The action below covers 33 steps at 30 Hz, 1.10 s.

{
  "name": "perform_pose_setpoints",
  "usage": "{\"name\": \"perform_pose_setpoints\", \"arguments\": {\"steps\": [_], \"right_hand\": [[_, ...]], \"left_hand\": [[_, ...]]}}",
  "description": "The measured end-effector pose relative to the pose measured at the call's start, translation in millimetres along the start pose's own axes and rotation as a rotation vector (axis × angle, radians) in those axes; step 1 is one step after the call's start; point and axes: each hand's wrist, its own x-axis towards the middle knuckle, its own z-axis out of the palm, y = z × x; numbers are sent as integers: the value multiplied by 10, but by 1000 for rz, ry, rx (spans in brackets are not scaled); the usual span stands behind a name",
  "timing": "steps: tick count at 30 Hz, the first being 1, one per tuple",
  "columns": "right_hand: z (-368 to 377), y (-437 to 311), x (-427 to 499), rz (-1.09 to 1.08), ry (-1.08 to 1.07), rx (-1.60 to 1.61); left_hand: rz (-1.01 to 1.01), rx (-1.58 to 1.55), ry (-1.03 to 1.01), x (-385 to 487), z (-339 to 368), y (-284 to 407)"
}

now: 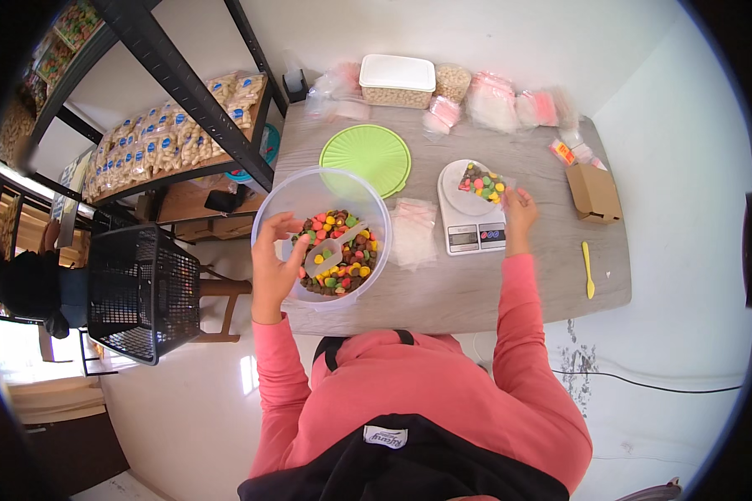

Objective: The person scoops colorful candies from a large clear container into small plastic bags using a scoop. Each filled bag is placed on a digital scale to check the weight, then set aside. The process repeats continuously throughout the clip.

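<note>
My right hand (521,206) pinches the edge of a small clear plastic bag of colourful candies (482,184) over the round plate of a white digital kitchen scale (474,233). My left hand (281,253) is at the left rim of a large translucent plastic tub (381,266), fingers apart, holding nothing that I can see. Colourful and brown candies (351,272) fill the tub's bottom, and a clear plastic scoop (327,255) lies on them. Flat, clear zip bags (413,235) lie between tub and scale. Behind the tub rests a green ribbed lid (370,156).
Along the wall stand a white-lidded container (396,81), a jar of nuts (452,82) and stacks of bags (492,103). A cardboard box (593,194) and yellow spoon (587,269) are at right. Shelving with bagged peanuts (169,141), a black basket (144,291) and another person (31,285) are left.
</note>
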Motion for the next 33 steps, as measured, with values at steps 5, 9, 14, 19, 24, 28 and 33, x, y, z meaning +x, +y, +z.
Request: {"name": "perform_pose_setpoints", "arguments": {"steps": [5,9,14,19,24,28,33], "right_hand": [[-60,336,223,92,1,-4],[-130,383,275,77,-48,-9],[-282,401,235,54,-38,-44],[-405,387,178,45,8,-163],[-440,350,150,45,37,-235],[-484,347,158,19,26,-260],[-506,432,172,-15,31,-271]], "left_hand": [[-62,-18,79,-19,18,-59],[-83,-32,133,-25,44,-85],[-128,-38,118,-36,41,-99],[-155,-38,116,-42,36,-103],[-160,-33,125,-44,26,-80],[-156,-64,143,-49,32,-88],[-142,-93,163,-56,27,-111]]}}
